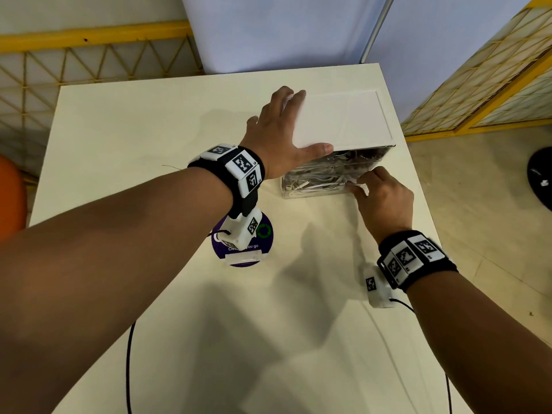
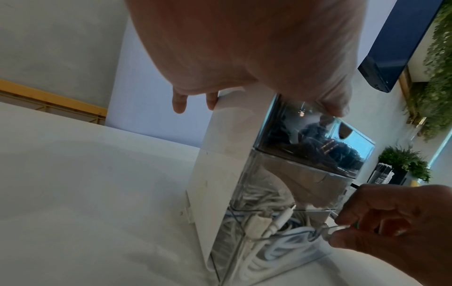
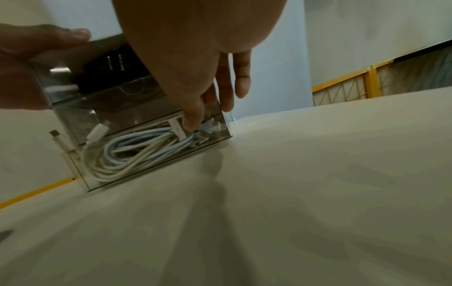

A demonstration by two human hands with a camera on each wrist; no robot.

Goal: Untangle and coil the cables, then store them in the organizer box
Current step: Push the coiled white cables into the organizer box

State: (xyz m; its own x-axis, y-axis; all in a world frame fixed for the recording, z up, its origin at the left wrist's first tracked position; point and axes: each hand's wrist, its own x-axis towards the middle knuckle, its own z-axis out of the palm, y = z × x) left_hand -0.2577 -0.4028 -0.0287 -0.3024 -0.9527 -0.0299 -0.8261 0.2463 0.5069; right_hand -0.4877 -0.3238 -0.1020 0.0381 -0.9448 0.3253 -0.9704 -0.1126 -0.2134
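Observation:
The organizer box [image 1: 352, 121] has a white top and clear drawers and stands at the table's far right. My left hand [image 1: 277, 135] lies flat on its top, thumb along the front edge. The lower drawer [image 1: 313, 191] sticks out a little and holds coiled white cables [image 3: 137, 151] with connectors [image 2: 257, 226]. My right hand [image 1: 379, 192] pinches that drawer's front wall near its right corner, and the thumb [image 3: 193, 120] lies against the clear wall. Dark cables [image 2: 330, 152] fill the upper drawer.
A purple round sticker [image 1: 242, 249] lies on the cream table [image 1: 149, 144] below my left wrist. The table's right edge runs close beside the box. An orange object [image 1: 12, 198] sits off the left edge, a black one [image 1: 540, 174] on the floor at right.

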